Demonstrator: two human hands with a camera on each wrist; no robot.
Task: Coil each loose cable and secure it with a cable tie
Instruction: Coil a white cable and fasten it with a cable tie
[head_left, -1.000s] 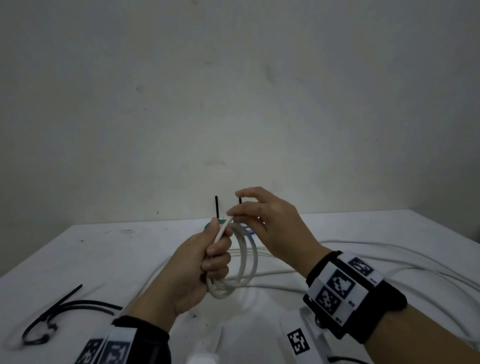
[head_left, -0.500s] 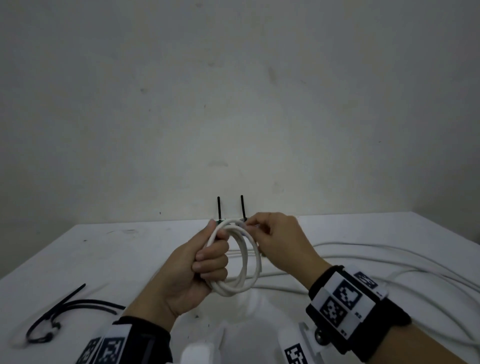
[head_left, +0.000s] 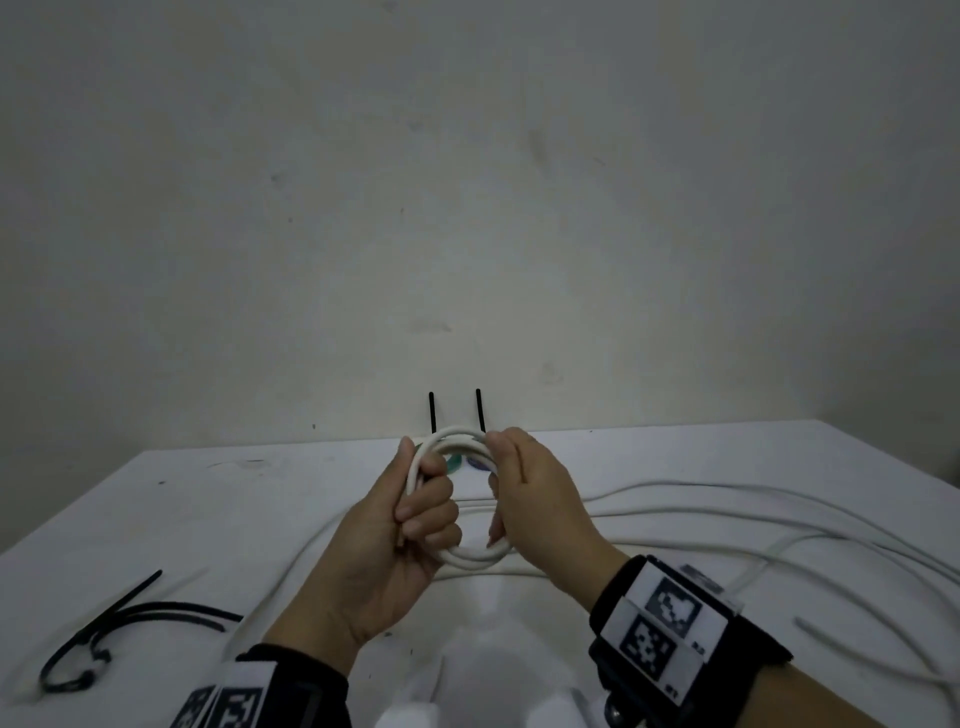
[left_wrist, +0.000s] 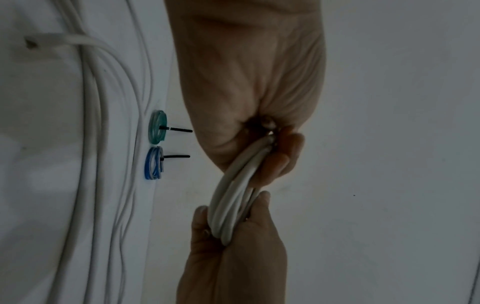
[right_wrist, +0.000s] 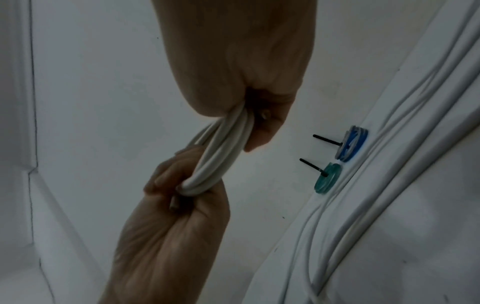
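A white cable coil (head_left: 470, 557) of several loops is held upright above the table between both hands. My left hand (head_left: 418, 512) grips its left side with the fingers curled round the loops. My right hand (head_left: 511, 493) grips the right side, thumb over the top strands. In the left wrist view the coil (left_wrist: 233, 191) runs from my left hand (left_wrist: 281, 158) down to my right hand (left_wrist: 233, 232). The right wrist view shows the coil (right_wrist: 221, 158) between my right hand (right_wrist: 259, 127) and my left hand (right_wrist: 182, 203). Loose black cable ties (head_left: 132, 618) lie on the table at front left.
A green coil (head_left: 455, 464) and a blue coil (head_left: 475, 464), each with a black tie tail standing up, sit at the table's back edge by the wall. Long loose white cables (head_left: 727, 501) sprawl over the table's right half.
My right hand left its pinch at the top of the coil and now grips the coil's right side. The coil has turned to face me and sits slightly lower.
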